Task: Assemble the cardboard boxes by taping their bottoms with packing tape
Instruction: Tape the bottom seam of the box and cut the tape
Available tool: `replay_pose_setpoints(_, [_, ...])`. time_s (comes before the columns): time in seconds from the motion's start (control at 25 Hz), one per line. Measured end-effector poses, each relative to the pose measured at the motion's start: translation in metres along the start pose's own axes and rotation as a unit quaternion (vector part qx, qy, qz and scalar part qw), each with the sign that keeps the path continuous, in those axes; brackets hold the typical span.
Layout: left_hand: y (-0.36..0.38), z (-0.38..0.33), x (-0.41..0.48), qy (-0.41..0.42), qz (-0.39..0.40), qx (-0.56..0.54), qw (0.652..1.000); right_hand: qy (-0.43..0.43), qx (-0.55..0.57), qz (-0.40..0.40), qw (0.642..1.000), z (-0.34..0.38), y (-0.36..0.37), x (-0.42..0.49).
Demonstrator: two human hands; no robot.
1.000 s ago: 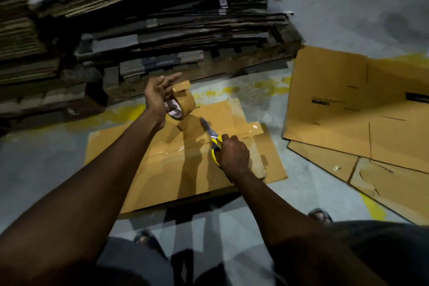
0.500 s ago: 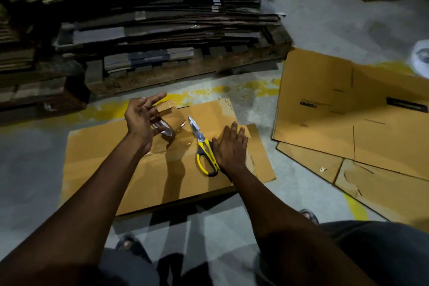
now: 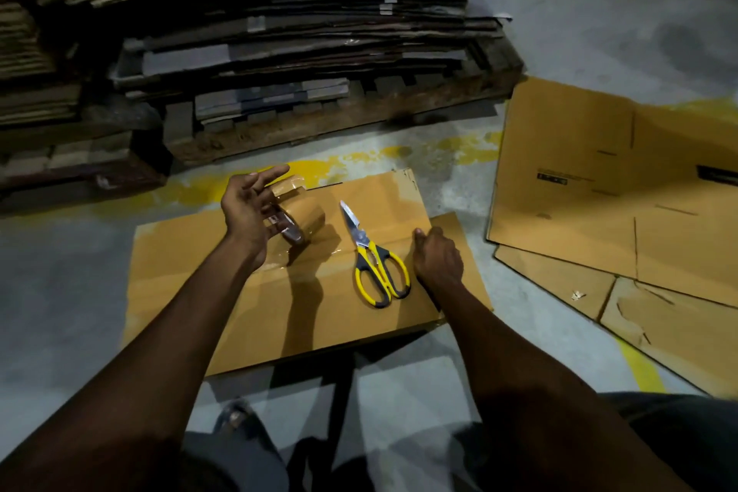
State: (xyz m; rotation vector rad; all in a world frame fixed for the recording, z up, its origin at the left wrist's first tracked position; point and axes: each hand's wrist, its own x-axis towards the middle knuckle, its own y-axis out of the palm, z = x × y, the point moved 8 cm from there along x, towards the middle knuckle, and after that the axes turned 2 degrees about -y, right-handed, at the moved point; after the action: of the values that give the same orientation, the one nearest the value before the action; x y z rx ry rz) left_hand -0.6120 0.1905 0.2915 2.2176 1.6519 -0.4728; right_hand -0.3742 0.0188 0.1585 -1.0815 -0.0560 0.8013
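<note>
Cardboard box (image 3: 279, 312) flat, long axis left-right, tape roll (image 3: 307, 218) beside splayed left hand (image 3: 247, 216), right hand (image 3: 437, 258) state unclear.

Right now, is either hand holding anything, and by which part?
Cannot be told for the left hand: the tape roll sits against its palm, fingers straight. Right hand rests on the box; scissors lie free.

A flattened box (image 3: 279, 312) lies on the floor (image 3: 579, 32) before the person. On it, right of centre, lie the scissors (image 3: 375, 264), blades pointing away. The tape roll (image 3: 305, 218) is to their left, just beside the left hand (image 3: 247, 212). The right hand (image 3: 437, 260) rests on the box just right of the scissors. Behind the box stands a pallet (image 3: 339, 120) stacked with cardboard. More flattened boxes (image 3: 599, 192) lie to the right.
</note>
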Motion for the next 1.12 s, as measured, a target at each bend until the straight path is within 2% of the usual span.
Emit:
replay_pose_setpoints(0.12, [-0.041,-0.008,0.003,-0.007,-0.062,-0.046,0.997,0.049,-0.008,-0.007,0.999,0.001,0.003,-0.001])
replay_pose_setpoints(0.2, [-0.078,-0.012,0.006,-0.008,-0.095,-0.075,0.993,0.048,-0.010,-0.032,0.998,0.003,0.002,-0.008])
replay_pose_setpoints(0.28, [-0.126,-0.015,0.007,0.000,-0.146,-0.099,0.984,0.012,-0.059,-0.058,0.996,0.002,-0.001,-0.015])
replay_pose_setpoints(0.44, [-0.214,-0.009,0.001,-0.014,-0.231,-0.195,0.953,-0.039,-0.099,-0.044,0.993,0.025,0.009,-0.022])
replay_pose_setpoints(0.48, [-0.228,-0.002,-0.001,-0.022,-0.254,-0.191,0.948,-0.043,-0.125,-0.046,0.990,0.031,0.012,-0.026])
replay_pose_setpoints(0.52, [-0.244,0.005,-0.003,-0.024,-0.293,-0.149,0.944,-0.041,-0.145,-0.043,0.988,0.035,0.015,-0.029])
replay_pose_setpoints(0.6, [-0.269,0.007,-0.010,0.008,-0.377,0.021,0.926,-0.038,-0.157,-0.025,0.987,0.038,0.016,-0.030])
replay_pose_setpoints(0.76, [-0.303,-0.008,-0.025,0.033,-0.426,0.248,0.870,-0.036,-0.150,0.002,0.988,0.023,0.012,-0.026])
replay_pose_setpoints(0.92, [-0.338,0.012,-0.014,0.021,-0.355,0.442,0.824,-0.042,-0.151,-0.015,0.988,0.024,0.016,-0.027])
replay_pose_setpoints(1.12, [-0.308,0.057,-0.001,-0.052,-0.272,0.530,0.801,-0.057,-0.183,-0.026,0.981,0.034,0.023,-0.032])
